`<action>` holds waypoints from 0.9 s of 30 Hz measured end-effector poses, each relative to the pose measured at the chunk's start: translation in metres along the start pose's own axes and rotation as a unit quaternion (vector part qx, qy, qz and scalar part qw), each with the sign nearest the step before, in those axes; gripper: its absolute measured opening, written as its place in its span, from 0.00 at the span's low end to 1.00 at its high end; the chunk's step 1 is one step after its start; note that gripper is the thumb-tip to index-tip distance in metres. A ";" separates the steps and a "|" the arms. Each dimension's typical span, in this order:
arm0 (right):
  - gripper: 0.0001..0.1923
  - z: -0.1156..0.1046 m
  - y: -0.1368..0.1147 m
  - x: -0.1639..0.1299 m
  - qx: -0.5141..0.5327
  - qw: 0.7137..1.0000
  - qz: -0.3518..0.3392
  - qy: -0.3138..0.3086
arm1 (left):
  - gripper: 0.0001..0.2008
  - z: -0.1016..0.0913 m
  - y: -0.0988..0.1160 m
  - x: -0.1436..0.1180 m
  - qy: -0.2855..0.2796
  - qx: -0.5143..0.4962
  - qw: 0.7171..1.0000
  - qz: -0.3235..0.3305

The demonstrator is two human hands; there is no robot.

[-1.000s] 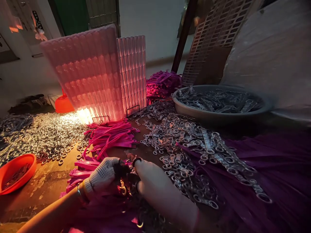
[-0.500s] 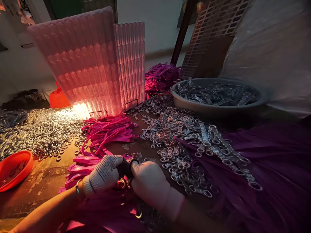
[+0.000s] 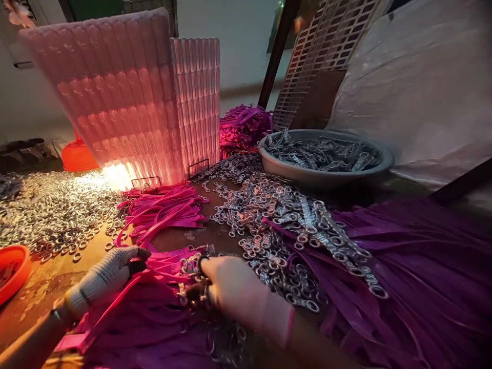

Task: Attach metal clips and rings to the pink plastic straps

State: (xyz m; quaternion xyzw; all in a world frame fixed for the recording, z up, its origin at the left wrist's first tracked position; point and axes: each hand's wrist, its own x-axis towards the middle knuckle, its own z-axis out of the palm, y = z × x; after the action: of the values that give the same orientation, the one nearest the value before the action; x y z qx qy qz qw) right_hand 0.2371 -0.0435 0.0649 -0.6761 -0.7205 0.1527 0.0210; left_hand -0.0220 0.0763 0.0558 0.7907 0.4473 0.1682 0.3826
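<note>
My left hand (image 3: pixel 109 274), in a white dotted glove with dark fingertips, pinches a magenta strap (image 3: pixel 115 302) that trails down to the lower left. Closer to the centre is my right hand (image 3: pixel 240 289), gloved in pale fabric with a pink cuff. Its curled fingers are closed around silvery metal ring fittings (image 3: pixel 188 264), and the fingertips are partly hidden. A pile of magenta straps (image 3: pixel 154 318) spreads below and between both hands. Another bundle of straps (image 3: pixel 165 207) lies just beyond them.
A heap of metal ring fittings (image 3: pixel 269 205) covers the centre right, before a grey basin (image 3: pixel 319 179) of similar pieces. More metal pieces (image 3: pixel 49 210) lie left, by an orange bowl (image 3: pixel 23 271). Pink ribbed panels (image 3: pixel 115 97) stand behind; purple straps (image 3: pixel 415 271) fill the right.
My hands have moved apart: the left has gone leftward with a strap, while the right stays near the metal fittings. The view has shifted slightly to the right.
</note>
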 end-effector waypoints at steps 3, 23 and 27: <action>0.11 -0.006 0.040 0.014 -0.047 0.994 0.095 0.006 | 0.12 0.018 -0.003 -0.004 0.057 -0.227 0.968 -0.092; 0.14 0.034 0.116 0.040 -0.118 0.985 0.095 0.083 | 0.18 0.052 0.051 -0.004 -0.052 -0.353 0.927 -0.112; 0.18 0.035 0.099 0.040 -0.034 0.986 0.091 0.139 | 0.16 0.057 0.053 -0.005 -0.049 -0.323 0.941 -0.087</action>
State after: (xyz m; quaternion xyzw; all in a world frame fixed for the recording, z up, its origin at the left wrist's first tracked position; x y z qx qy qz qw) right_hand 0.3213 -0.0074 0.0001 -0.7535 -0.6511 0.0345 0.0840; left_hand 0.0402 0.0299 0.0590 0.5900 0.4171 0.2307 0.6517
